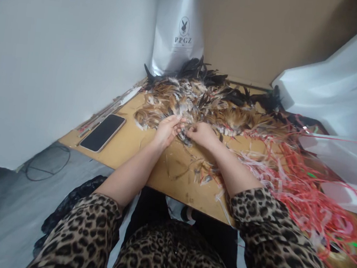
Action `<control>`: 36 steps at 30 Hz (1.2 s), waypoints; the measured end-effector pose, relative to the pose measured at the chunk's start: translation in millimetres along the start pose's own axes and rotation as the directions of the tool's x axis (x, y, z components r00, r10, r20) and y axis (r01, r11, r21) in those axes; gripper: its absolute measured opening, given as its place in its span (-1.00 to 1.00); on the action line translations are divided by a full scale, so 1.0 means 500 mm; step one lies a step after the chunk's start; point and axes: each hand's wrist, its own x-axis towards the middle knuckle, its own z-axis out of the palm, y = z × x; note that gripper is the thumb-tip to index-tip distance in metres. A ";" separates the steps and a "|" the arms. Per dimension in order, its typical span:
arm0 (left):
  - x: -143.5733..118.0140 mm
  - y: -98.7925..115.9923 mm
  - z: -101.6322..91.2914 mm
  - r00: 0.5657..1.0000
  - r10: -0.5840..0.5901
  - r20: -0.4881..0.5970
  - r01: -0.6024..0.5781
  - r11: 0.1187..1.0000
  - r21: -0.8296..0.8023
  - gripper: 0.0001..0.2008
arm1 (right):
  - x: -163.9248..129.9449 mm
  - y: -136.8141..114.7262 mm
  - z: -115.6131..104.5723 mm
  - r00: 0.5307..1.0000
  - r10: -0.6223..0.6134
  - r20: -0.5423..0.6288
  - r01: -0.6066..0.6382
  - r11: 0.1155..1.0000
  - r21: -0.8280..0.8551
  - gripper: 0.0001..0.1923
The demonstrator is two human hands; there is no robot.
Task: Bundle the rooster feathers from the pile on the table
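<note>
A wooden table (138, 144) stands against a white wall, with a black phone (103, 132) near its left edge and a white bag (179, 26) at the far corner. Brown and black feathers (201, 100) heap along the far side, red strings (301, 186) along the right. The left hand (167, 129) and right hand (201, 133) pinch a small feather bundle (183, 133) mid-table, hard to make out.

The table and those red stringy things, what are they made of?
The table looks like wood or plywood: matte tan, with a raw edge. The red strings look like thin plastic strips, glossy and curly. Both hands pinch feathers.
</note>
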 end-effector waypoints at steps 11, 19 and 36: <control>0.001 0.004 0.000 1.000 0.008 0.013 -0.008 1.000 -0.007 -0.97 | 0.026 -0.012 -0.012 0.999 -0.043 0.029 0.045 0.995 -0.092 -0.81; 0.000 -0.004 0.001 1.000 0.009 0.023 -0.010 0.999 0.036 -0.91 | 0.053 0.022 -0.097 0.996 -0.051 0.072 0.014 0.900 0.436 -0.88; -0.004 0.003 0.002 1.000 0.013 0.020 -0.014 0.999 0.041 -0.92 | -0.293 0.106 -0.215 0.857 0.020 0.515 -0.326 0.795 0.511 -0.71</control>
